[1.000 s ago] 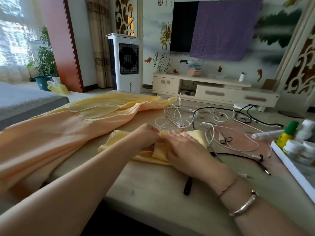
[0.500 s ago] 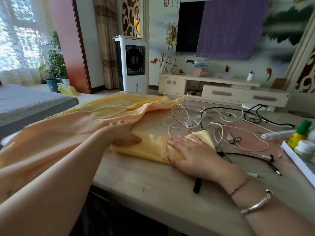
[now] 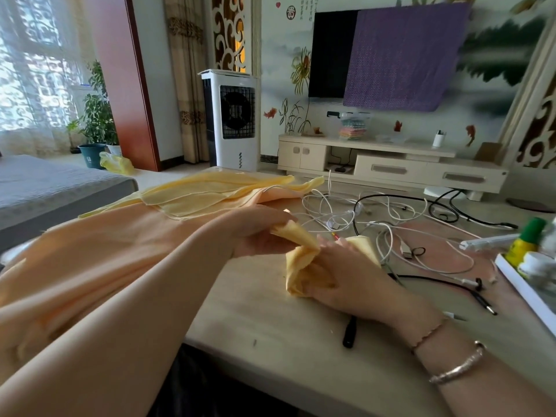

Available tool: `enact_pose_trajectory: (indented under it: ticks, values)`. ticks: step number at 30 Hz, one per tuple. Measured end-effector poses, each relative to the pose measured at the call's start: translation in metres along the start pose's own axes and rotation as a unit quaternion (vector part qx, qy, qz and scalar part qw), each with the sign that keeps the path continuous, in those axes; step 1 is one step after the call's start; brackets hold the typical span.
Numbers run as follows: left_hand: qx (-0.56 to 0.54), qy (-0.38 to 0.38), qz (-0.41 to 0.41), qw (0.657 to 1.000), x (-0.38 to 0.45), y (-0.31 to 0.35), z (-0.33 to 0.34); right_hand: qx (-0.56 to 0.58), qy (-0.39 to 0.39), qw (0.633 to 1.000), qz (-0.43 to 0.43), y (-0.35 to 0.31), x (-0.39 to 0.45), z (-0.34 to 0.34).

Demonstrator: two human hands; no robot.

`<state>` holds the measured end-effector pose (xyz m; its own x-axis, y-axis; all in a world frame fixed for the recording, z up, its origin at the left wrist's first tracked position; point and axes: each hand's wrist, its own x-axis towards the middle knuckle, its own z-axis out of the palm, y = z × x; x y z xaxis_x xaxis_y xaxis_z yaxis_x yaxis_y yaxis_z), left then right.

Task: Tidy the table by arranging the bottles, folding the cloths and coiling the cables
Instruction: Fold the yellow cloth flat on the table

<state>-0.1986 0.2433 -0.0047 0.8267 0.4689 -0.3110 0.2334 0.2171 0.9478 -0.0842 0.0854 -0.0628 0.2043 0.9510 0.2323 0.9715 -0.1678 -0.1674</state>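
Observation:
A small folded yellow cloth [image 3: 301, 260] lies mid-table between my hands. My left hand [image 3: 258, 233] pinches its left end and lifts it off the table. My right hand [image 3: 352, 275] grips the cloth's other end, thumb tucked in the fold. A large peach cloth [image 3: 99, 254] with a yellow cloth [image 3: 210, 191] on it covers the table's left side. Tangled white cables [image 3: 346, 212] and black cables [image 3: 436, 281] lie behind and to the right. At the right edge stand a green-capped yellow bottle [image 3: 523, 242] and white bottles [image 3: 538, 263].
A white tray [image 3: 523, 293] at the right edge holds the bottles. A black plug [image 3: 349, 332] lies near the wooden table's [image 3: 270, 326] front edge. A white tube [image 3: 487, 240] lies beside the bottles. Beyond the table stand a TV cabinet, a fan unit and a grey bed.
My left hand has taken the cloth's left end and lifted it toward my right hand. My right hand went from pressing flat to gripping the cloth.

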Motion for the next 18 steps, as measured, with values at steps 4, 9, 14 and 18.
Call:
enact_pose_trajectory:
  ticks: [4, 9, 14, 18]
  values:
    - [0.038, -0.037, 0.003, 0.999, 0.007, -0.011, 0.026, 0.109, 0.175, 0.972, 0.114, 0.024, -0.005, -0.03]
    - [0.047, -0.102, -0.006, 0.994, 0.013, -0.025, 0.049, 0.2, 0.177, 0.912, 0.31, 0.058, -0.021, -0.053]
    - [0.063, -0.093, 0.066, 0.991, 0.015, -0.026, 0.059, 0.178, 0.061, 0.923, 0.336, 0.06, -0.02, -0.044]
    - [0.342, 0.046, 0.218, 0.913, 0.014, -0.032, 0.058, 0.184, 0.059, 0.923, 0.333, 0.051, -0.016, -0.039]
